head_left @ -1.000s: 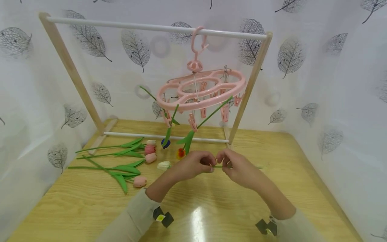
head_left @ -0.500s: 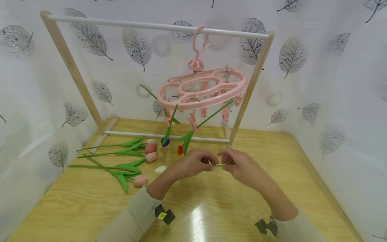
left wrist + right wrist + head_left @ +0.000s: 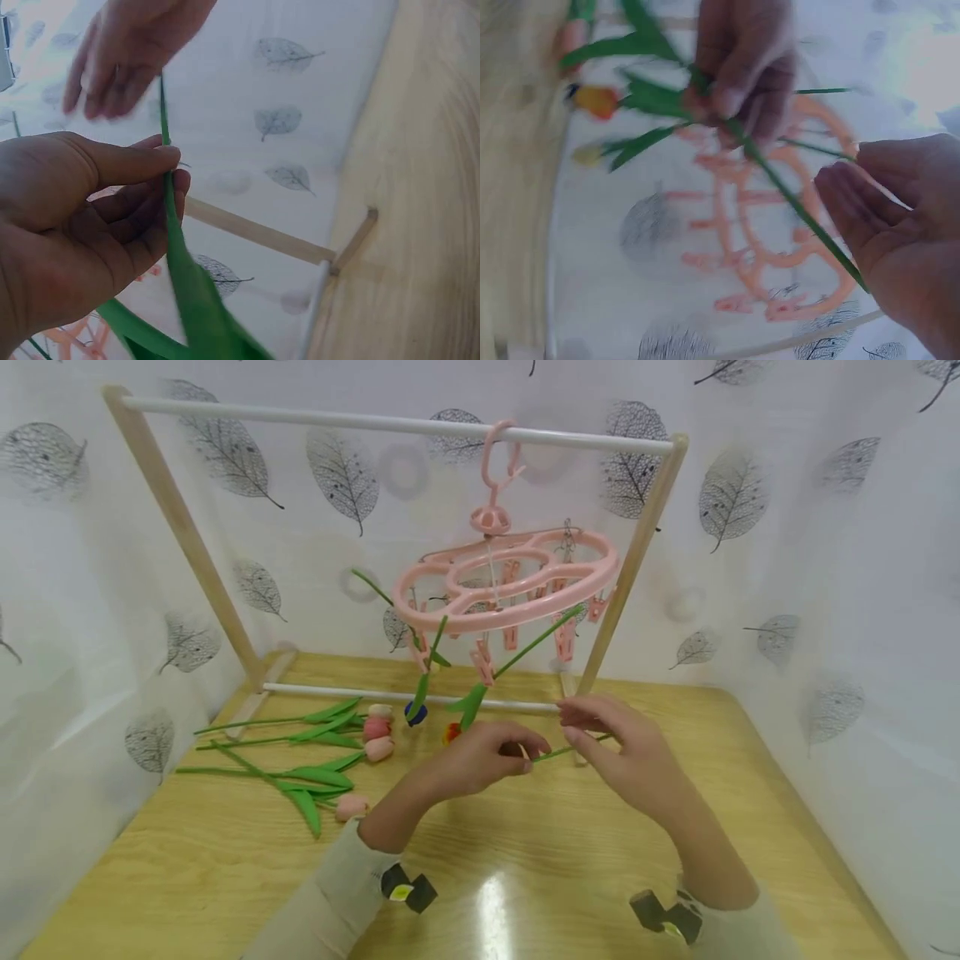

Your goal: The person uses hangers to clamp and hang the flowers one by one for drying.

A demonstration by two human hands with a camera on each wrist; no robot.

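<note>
My left hand [image 3: 480,760] pinches the green stem [image 3: 555,752] of an artificial tulip between thumb and fingertips. In the left wrist view its long green leaf [image 3: 191,292] hangs below the pinch; its bloom is hidden in the head view. My right hand [image 3: 626,756] is beside the stem's free end, its fingers fairly straight and not wrapped round it. In front of both hands hangs a pink clip hanger [image 3: 517,614]. Its clips hold several tulips bloom down, among them a blue tulip [image 3: 416,712] and a red-orange tulip [image 3: 598,101].
A wooden frame [image 3: 191,547] with a white top rod [image 3: 360,420] carries the hanger. Several pink and cream tulips [image 3: 377,727] lie on the left of the wooden table [image 3: 225,885]. Behind stands a white leaf-patterned curtain [image 3: 787,543].
My right hand has moved right and upward, away from my left hand, and its fingers have come off the stem. The white bloom beside my left forearm has gone out of sight.
</note>
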